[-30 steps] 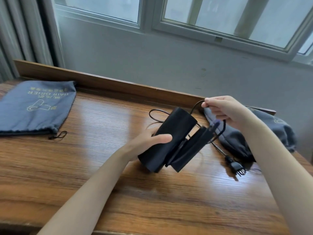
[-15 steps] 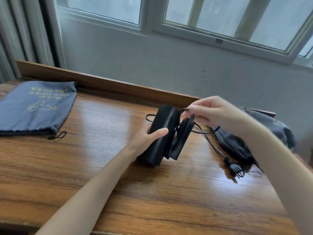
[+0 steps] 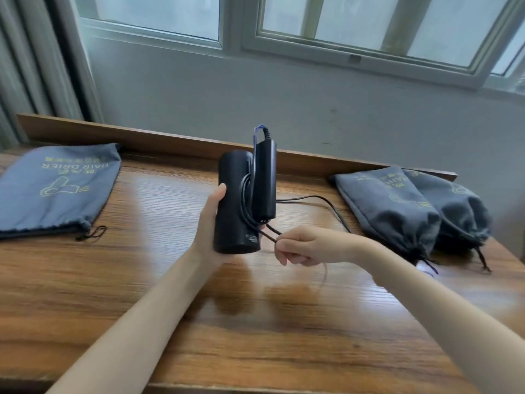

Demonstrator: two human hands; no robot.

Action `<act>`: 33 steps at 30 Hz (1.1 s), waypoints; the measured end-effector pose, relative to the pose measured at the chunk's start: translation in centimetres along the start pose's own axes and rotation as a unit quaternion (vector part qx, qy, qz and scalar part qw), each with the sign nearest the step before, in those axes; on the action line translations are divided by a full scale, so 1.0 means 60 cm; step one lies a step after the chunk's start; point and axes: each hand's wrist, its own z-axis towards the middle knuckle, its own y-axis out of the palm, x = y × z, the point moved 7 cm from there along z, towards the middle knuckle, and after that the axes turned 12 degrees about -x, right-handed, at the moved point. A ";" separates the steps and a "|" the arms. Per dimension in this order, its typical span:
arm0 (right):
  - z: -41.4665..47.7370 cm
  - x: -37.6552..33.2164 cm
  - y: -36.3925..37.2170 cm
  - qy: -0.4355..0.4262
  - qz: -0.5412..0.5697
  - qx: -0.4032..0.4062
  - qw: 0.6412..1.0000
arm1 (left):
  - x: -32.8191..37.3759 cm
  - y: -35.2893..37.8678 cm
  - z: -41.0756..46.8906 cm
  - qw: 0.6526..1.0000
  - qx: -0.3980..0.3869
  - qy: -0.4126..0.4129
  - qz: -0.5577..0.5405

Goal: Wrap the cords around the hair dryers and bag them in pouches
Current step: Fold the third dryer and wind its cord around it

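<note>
A black folded hair dryer (image 3: 235, 203) stands upright over the middle of the wooden table (image 3: 142, 280), its handle folded against the barrel. My left hand (image 3: 208, 223) grips the barrel from the left. A black cord (image 3: 321, 200) loops between barrel and handle and trails right across the table. My right hand (image 3: 301, 245) pinches the cord just below and right of the dryer. An empty flat grey pouch (image 3: 56, 186) printed "HAIR DRIER" lies at the far left.
Two filled grey drawstring pouches (image 3: 397, 211) (image 3: 460, 211) lie side by side at the right, their strings toward the table's right edge. A raised wooden lip (image 3: 170, 140) runs along the back, with a wall and windows behind it.
The dryer has been turned upright and lifted. My right hand went from above the dryer down to its lower right, drawing the cord around between barrel and handle.
</note>
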 end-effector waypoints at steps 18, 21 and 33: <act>-0.103 0.015 -0.137 0.169 -0.108 -0.069 0.977 | -0.035 0.036 -0.007 0.863 -0.162 -0.224 0.422; -0.103 -0.016 -0.150 0.189 -0.176 -0.018 0.966 | -0.020 0.030 -0.004 0.857 -0.140 -0.201 0.453; -0.058 -0.125 -0.090 0.063 -0.244 0.199 0.947 | 0.011 -0.043 0.000 0.944 0.159 -0.059 0.284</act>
